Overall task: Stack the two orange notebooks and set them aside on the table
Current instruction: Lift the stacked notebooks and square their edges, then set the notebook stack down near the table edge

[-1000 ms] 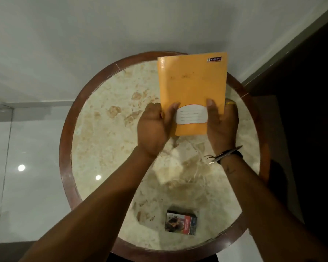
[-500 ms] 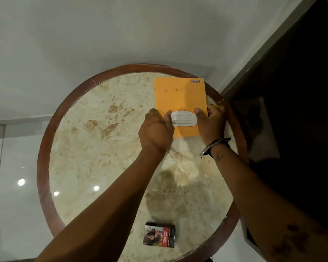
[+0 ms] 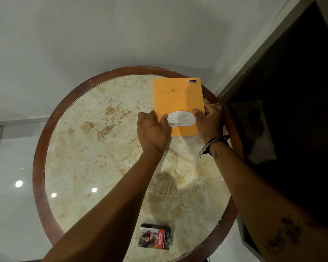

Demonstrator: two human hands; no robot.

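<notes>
— Both hands on it? Left hand (image 3: 152, 132) curled at the near-left corner, thumb pressed on the cover; right hand (image 3: 209, 120) wrapped round the right edge, thumb on top, other fingers tucked underneath or behind.

— Only one orange cover showing. Stack of notebooks (image 3: 178, 105) presumably squared together, second one hidden below; cannot tell for certain.

— Where on the table (image 3: 45, 148)?

— Up at about one o'clock, far corner overhanging the wooden rim. Flat or nearly flat against the marble; hard to say whether fully down.

— Why gripped at both sides like that?

— Probably to keep edges aligned while lowering, and to park it out of the middle. Label patch turned toward the wearer, so right way up.

— Any containers?

— Just a small printed pack (image 3: 154, 236) at six o'clock, near the close rim, shut; contents not visible. Well apart from the hands.

— Risk?

— Overhang at the rim; might tip if let go carelessly.
</notes>
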